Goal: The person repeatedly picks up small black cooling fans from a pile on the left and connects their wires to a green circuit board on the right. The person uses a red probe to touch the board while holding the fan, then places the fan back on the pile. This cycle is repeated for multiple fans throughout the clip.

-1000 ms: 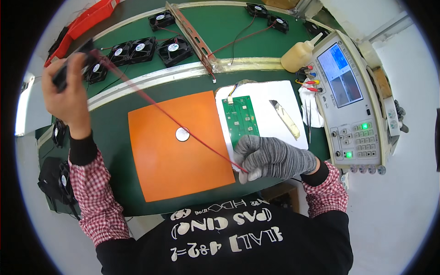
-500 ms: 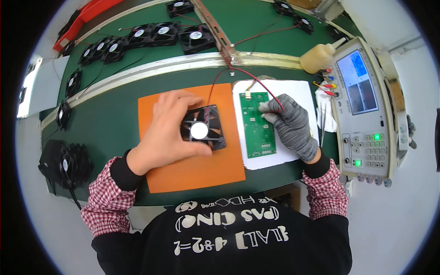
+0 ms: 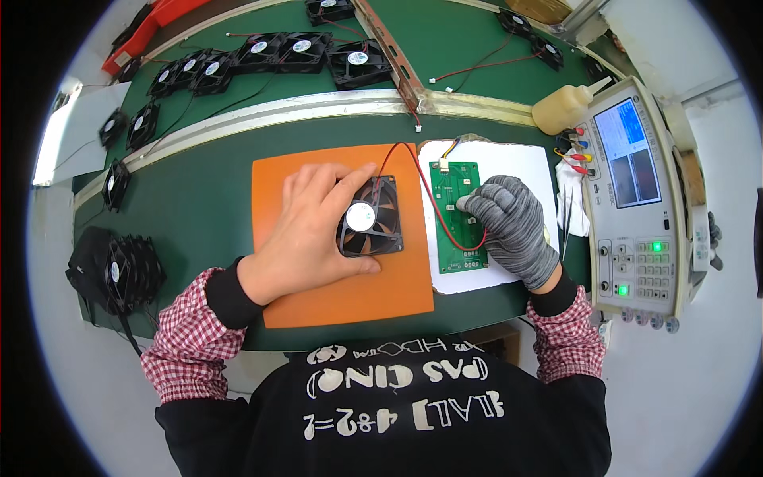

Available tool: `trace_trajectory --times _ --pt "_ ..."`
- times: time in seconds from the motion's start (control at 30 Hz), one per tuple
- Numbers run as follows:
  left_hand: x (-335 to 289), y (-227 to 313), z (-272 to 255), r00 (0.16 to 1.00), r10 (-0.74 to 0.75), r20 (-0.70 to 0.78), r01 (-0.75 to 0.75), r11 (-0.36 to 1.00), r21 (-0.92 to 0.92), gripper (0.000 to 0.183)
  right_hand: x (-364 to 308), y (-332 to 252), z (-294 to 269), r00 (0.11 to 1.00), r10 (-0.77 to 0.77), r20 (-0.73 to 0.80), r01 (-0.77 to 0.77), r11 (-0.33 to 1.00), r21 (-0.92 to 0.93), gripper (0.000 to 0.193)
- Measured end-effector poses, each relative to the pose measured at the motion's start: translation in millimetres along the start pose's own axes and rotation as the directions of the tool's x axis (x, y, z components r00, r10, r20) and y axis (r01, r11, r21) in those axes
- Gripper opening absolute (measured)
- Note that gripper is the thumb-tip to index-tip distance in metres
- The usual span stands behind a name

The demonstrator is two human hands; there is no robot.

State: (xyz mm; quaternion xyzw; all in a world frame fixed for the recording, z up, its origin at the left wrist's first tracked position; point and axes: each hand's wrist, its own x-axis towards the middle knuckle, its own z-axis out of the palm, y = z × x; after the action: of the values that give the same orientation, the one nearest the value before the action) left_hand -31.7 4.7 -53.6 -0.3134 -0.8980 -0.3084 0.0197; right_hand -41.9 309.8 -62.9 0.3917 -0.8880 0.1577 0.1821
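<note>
Far left, a stack of black fans (image 3: 127,270) sits at the bench edge, well apart from my work.

My left hand (image 3: 314,230) lies flat on the orange mat (image 3: 342,302), fingers spread and wrapped around the left side and corners of the black cooling fan (image 3: 370,226). The hand grips the fan's frame and presses it to the mat; it is not clenched. The fan lies face up, hub label visible, just right of my palm.

From the fan's upper edge a red lead (image 3: 425,191) arcs rightward across the mat's border onto the green circuit board (image 3: 458,215). The board's long axis runs away from me, near edge toward my body, far edge carrying a small white connector (image 3: 443,166). The board rests on a white pad (image 3: 517,163), just beside the mat.

My right hand (image 3: 513,226), in a grey knit glove, rests on the board's right half, fingertips curled down against its upper middle area. This hand is nearer the board; the left is nearer the fan. I cannot tell whether the gloved fingers pinch the lead's end or merely press the board: the glove covers the contact point. The lead's lower loop passes under that hand and is hidden there.

Right of the pad stands a grey test instrument (image 3: 636,199).
</note>
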Motion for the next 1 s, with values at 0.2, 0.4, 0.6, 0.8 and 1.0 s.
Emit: trace_trajectory --times 0.2,0.4,0.6,0.8,1.0 --pt "0.9 -0.9 1.8 0.999 0.024 -0.025 -0.024 1.0 -0.004 0.105 1.5 5.2 3.6 0.965 0.245 0.09 -0.26 0.937 0.232 0.032" --pt "-11.7 28.7 -26.2 0.778 0.568 -0.267 -0.32 0.725 0.61 0.062 0.2 10.5 5.5 0.915 0.395 0.089 -0.378 0.755 0.536 0.017" --pt "-21.4 51.0 -72.3 0.949 0.289 0.123 0.066 0.198 -0.978 0.053 -3.3 14.7 6.9 0.902 0.417 0.116 -0.403 0.713 0.573 0.011" --pt "-38.5 49.7 -72.8 0.964 0.107 0.242 0.213 0.227 -0.95 0.06 -9.2 16.3 10.4 0.89 0.441 0.119 -0.426 0.707 0.565 0.01" --pt "-39.9 64.0 -83.8 0.888 0.388 -0.249 -0.261 0.868 0.422 0.065 -0.1 14.7 6.1 0.958 0.285 0.035 -0.278 0.889 0.364 0.012"
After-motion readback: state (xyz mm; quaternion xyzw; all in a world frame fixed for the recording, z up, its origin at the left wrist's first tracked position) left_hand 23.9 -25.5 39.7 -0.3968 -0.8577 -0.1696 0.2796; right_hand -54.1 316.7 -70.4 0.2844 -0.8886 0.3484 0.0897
